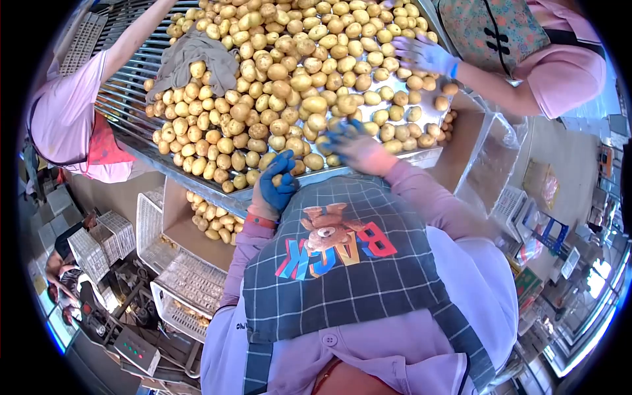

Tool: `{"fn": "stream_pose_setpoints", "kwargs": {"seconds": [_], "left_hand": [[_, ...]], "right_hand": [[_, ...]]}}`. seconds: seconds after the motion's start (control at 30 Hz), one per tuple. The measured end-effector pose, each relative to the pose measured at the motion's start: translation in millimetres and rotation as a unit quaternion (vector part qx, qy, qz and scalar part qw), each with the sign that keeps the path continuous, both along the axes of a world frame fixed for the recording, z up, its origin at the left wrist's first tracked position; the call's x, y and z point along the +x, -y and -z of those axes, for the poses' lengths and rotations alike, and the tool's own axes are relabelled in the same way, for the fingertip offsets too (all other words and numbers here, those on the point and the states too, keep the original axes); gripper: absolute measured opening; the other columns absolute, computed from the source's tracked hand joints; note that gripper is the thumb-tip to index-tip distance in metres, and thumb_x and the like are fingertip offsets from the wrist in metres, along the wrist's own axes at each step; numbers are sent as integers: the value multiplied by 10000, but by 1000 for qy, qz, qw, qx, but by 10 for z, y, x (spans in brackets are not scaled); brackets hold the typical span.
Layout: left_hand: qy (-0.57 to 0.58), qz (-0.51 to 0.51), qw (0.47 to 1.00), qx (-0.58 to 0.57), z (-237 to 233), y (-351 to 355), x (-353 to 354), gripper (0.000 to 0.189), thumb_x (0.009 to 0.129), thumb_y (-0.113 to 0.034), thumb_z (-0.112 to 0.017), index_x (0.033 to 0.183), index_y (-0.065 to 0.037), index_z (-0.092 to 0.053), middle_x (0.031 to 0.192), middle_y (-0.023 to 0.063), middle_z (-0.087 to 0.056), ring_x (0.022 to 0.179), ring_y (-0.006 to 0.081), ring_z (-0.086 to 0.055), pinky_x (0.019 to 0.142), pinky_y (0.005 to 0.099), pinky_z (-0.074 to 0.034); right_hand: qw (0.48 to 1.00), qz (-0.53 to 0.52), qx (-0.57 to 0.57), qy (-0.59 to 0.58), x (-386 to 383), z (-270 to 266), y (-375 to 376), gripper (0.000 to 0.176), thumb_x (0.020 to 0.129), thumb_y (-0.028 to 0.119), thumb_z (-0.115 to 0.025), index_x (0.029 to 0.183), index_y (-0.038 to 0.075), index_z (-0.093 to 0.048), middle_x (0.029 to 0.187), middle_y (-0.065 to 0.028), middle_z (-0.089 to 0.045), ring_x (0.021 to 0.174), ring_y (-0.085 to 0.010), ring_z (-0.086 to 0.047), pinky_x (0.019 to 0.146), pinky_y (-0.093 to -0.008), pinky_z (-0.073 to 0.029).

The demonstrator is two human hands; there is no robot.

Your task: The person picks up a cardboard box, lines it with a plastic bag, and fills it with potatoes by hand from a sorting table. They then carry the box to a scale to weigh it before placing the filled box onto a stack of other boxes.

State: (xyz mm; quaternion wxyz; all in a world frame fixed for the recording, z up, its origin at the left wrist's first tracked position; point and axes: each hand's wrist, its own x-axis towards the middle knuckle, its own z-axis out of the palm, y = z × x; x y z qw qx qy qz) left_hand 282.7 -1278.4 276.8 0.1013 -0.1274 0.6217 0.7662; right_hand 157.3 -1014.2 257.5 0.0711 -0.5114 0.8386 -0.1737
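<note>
While the left hand (275,184), in a blue glove, is at the near rim (422,157) of the metal surface (395,84), its fingers curl round a small potato (277,179), which shows between them. The right hand (352,146), blurred, is farther in, palm down with the fingers fairly spread, touching the heaped potatoes (276,71); whether it has one beneath the palm, I cannot tell.

The heap lies ahead of both hands, stretching away and to the left, thinner on the right. The right hand is nearer its middle; the left is at its near edge. The potatoes are roundish to oval, their long axes pointing every way.

A co-worker's gloved hand (424,56) rests among potatoes beyond and to the right. A grey cloth (176,64) lies on the heap's far left.
</note>
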Motion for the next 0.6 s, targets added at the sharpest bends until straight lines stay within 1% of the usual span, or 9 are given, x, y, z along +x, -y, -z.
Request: {"fn": "stream_pose_setpoints", "kwargs": {"seconds": [0.03,0.1,0.23,0.27,0.33,0.4,0.43,0.53,0.6], "left_hand": [[36,-3,961,274,56,220,-11,426,959,-148,-518,1353,6,-476,1199,128,-615,1048,176,-604,719,222,-509],[206,-162,960,101,-326,293,-101,390,876,6,-553,1265,28,-567,1064,92,-666,952,134,-621,734,207,-505],[78,-233,961,-124,351,556,74,357,847,48,-536,1197,49,-607,1069,96,-667,946,147,-628,801,243,-509],[40,-249,949,-191,463,543,108,353,848,35,-531,1192,49,-609,1072,99,-670,948,162,-635,839,269,-504],[1,-262,930,-259,501,519,95,350,849,22,-526,1187,50,-611,1075,103,-674,951,177,-642,878,295,-500],[-9,-143,913,-382,435,448,34,341,840,6,-537,1168,46,-619,1110,113,-673,984,194,-647,902,309,-493],[-32,-158,900,-404,457,434,6,331,834,-5,-548,1153,33,-629,1099,102,-676,959,198,-651,899,308,-492],[154,-259,953,-30,185,400,-59,321,851,-29,-573,1162,10,-640,1127,102,-673,946,183,-652,852,297,-506],[-13,-88,978,-189,17,411,1,315,912,-112,-531,1195,-18,-633,1237,127,-613,985,160,-631,769,223,-480]], "right_hand": [[999,45,18,-11,-79,6,-273,461,861,264,-600,1308,169,-539,1335,-107,-536,1295,-340,-447,1116,-508,-302],[986,163,43,-16,-254,46,-721,449,867,260,-594,1302,164,-548,1336,-96,-541,1295,-323,-453,1115,-526,-293],[909,405,0,-98,-628,50,-755,280,830,235,-628,1073,107,-679,1101,-108,-670,1092,-332,-587,981,-426,-416],[910,385,-119,-100,-711,-58,-545,272,808,196,-633,1052,87,-681,1062,-116,-673,1024,-314,-607,926,-434,-447],[930,309,-173,-99,-842,-140,-48,278,758,145,-624,1025,96,-684,996,-111,-681,915,-305,-643,816,-414,-499],[959,257,118,24,-969,134,355,241,781,126,-578,992,128,-696,894,-98,-694,837,-303,-670,738,-421,-527],[946,275,167,44,-950,207,507,207,795,140,-568,958,123,-693,912,-109,-690,865,-294,-672,749,-417,-533],[957,255,130,54,-1054,212,461,197,801,172,-568,943,113,-690,956,-129,-690,910,-295,-671,784,-415,-532],[945,266,146,120,-1070,-29,460,231,811,238,-597,986,105,-669,1010,-153,-676,954,-315,-654,818,-421,-521]]}}
